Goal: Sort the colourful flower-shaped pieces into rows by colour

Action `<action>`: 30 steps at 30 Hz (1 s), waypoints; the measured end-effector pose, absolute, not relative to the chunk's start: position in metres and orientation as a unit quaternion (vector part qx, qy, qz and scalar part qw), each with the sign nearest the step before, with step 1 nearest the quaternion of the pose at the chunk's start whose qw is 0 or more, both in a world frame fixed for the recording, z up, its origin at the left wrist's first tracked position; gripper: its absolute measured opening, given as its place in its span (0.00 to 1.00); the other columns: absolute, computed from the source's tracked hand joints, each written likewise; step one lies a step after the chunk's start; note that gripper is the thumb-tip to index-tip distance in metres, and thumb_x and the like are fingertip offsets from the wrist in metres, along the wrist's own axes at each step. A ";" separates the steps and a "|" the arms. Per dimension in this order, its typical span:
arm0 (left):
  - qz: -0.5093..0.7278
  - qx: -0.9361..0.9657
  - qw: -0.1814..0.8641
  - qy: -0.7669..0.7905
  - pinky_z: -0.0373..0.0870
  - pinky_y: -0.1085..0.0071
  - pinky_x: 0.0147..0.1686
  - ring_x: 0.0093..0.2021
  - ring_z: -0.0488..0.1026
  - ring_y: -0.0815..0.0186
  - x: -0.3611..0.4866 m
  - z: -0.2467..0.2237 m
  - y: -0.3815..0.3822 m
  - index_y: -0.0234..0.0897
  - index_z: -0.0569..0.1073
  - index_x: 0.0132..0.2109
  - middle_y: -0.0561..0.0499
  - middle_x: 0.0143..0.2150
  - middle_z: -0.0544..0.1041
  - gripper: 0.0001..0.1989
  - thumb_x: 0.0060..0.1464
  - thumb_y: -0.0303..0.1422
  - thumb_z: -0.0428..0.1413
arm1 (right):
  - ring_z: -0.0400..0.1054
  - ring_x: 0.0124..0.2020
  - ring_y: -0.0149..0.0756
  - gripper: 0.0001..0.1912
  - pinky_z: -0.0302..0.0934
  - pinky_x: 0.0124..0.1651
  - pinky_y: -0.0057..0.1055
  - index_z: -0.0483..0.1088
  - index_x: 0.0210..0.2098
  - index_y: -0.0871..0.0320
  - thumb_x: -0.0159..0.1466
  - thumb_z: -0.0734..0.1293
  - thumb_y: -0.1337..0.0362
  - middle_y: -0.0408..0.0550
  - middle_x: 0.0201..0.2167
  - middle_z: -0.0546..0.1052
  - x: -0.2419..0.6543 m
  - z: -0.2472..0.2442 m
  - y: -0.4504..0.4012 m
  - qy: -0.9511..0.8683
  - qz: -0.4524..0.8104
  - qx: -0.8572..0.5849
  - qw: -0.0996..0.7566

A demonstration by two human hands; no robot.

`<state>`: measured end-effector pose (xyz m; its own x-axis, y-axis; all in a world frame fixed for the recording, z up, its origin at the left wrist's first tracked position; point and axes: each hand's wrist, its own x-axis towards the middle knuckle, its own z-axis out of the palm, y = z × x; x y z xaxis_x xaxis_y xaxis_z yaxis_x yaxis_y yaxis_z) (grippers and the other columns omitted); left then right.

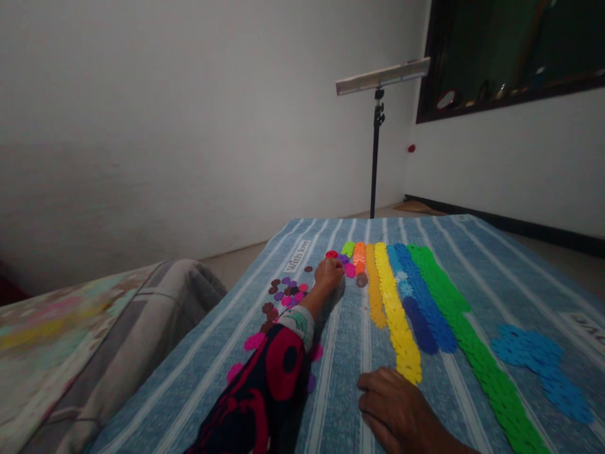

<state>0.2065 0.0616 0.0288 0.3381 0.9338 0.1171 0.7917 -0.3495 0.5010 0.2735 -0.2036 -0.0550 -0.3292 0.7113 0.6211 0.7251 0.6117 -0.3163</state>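
My left hand [329,274] reaches to the far part of the cloth, fingers bent and closed over the discs there; what they hold, if anything, is hidden. Right beside its fingertips lie a red disc [331,254] and a magenta disc [350,270]. Under and around the left forearm are scattered brown, purple and pink discs [287,301]. My right hand [397,403] lies on the cloth with its fingers stretched out, holding nothing, just below the near end of a row of overlapping yellow discs [394,315].
Rows of orange discs [360,255], blue discs [423,299] and green discs [482,353] run along the striped blue cloth [347,353]. A light-blue disc cluster [539,359] lies right. A padded, cloth-covered surface [118,340] stands left; a black stand [375,157] rises behind.
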 end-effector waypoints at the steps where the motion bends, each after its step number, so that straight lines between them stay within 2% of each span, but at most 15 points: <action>1: 0.202 0.800 0.188 0.533 0.67 0.67 0.43 0.46 0.77 0.57 0.200 0.030 0.061 0.34 0.82 0.40 0.42 0.42 0.82 0.12 0.51 0.24 0.56 | 0.68 0.32 0.33 0.09 0.59 0.35 0.29 0.68 0.31 0.56 0.62 0.62 0.75 0.47 0.36 0.77 0.273 -0.053 -0.205 -0.816 -0.008 -0.441 0.374; 7: 0.154 0.841 0.246 0.456 0.66 0.73 0.35 0.33 0.74 0.65 0.139 0.036 0.038 0.33 0.82 0.32 0.52 0.28 0.79 0.08 0.47 0.24 0.57 | 0.69 0.35 0.35 0.10 0.61 0.38 0.31 0.68 0.32 0.56 0.64 0.59 0.75 0.48 0.37 0.77 0.273 -0.045 -0.212 -0.811 0.011 -0.451 0.373; 10: 0.116 0.848 0.290 0.429 0.63 0.74 0.32 0.29 0.70 0.68 0.108 0.037 0.017 0.32 0.81 0.30 0.53 0.25 0.76 0.07 0.45 0.26 0.57 | 0.69 0.37 0.36 0.10 0.62 0.39 0.33 0.69 0.33 0.57 0.65 0.59 0.75 0.48 0.38 0.77 0.273 -0.045 -0.214 -0.809 0.016 -0.456 0.370; 18: 0.045 0.844 0.342 0.411 0.62 0.75 0.30 0.27 0.68 0.69 0.063 0.038 -0.024 0.33 0.79 0.27 0.54 0.24 0.75 0.06 0.43 0.29 0.57 | 0.70 0.39 0.37 0.10 0.64 0.42 0.34 0.71 0.35 0.57 0.66 0.60 0.74 0.50 0.40 0.77 0.276 -0.045 -0.216 -0.816 0.033 -0.458 0.352; 25: -0.009 0.859 0.297 0.418 0.62 0.75 0.32 0.29 0.69 0.69 0.067 0.044 -0.042 0.35 0.81 0.32 0.56 0.25 0.75 0.07 0.43 0.31 0.61 | 0.70 0.40 0.37 0.10 0.64 0.42 0.35 0.72 0.35 0.57 0.66 0.60 0.74 0.50 0.41 0.77 0.276 -0.043 -0.217 -0.815 0.038 -0.460 0.350; 30: -0.007 0.871 0.271 0.410 0.60 0.74 0.31 0.28 0.68 0.69 0.076 0.045 -0.050 0.37 0.79 0.28 0.57 0.22 0.71 0.04 0.40 0.27 0.61 | 0.69 0.39 0.36 0.11 0.63 0.43 0.35 0.71 0.34 0.58 0.66 0.60 0.74 0.50 0.40 0.76 0.276 -0.043 -0.216 -0.817 0.040 -0.460 0.344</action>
